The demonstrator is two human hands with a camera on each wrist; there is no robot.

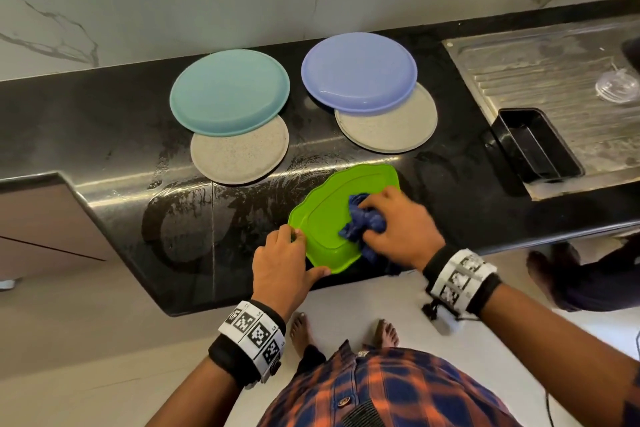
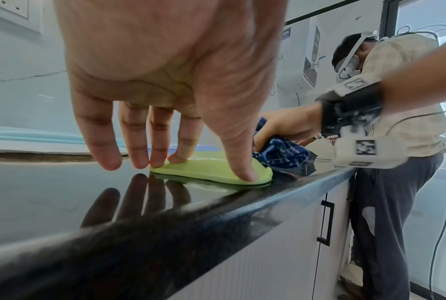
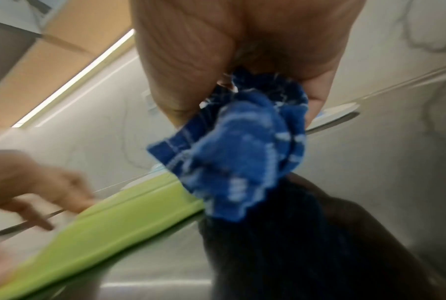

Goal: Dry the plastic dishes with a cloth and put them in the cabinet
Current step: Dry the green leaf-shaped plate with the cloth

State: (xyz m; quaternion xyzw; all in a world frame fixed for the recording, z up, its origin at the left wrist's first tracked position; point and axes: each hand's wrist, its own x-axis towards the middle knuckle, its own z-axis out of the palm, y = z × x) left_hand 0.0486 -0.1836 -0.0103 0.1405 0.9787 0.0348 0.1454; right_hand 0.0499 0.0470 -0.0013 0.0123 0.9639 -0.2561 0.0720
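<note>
A green scalloped plastic plate (image 1: 325,218) (image 2: 261,174) (image 3: 114,223) lies upside down on the black counter (image 1: 104,135), close to its front edge. My left hand (image 1: 299,250) steadies the plate's left corner: straight fingers rest on top and the thumb (image 2: 244,174) presses the near rim. My right hand (image 1: 391,229) grips a bunched blue checked cloth (image 1: 360,218) (image 2: 283,154) (image 3: 242,152) and presses it on the plate's right half. Part of the cloth hangs over the counter edge.
Behind lie a teal plate (image 1: 228,90) on a grey one (image 1: 242,156), and a violet plate (image 1: 358,71) on another grey one (image 1: 398,125). The counter is wet at the left (image 1: 194,211). A steel drainboard (image 1: 554,80), black box (image 1: 533,146) and another person (image 2: 396,101) are at the right.
</note>
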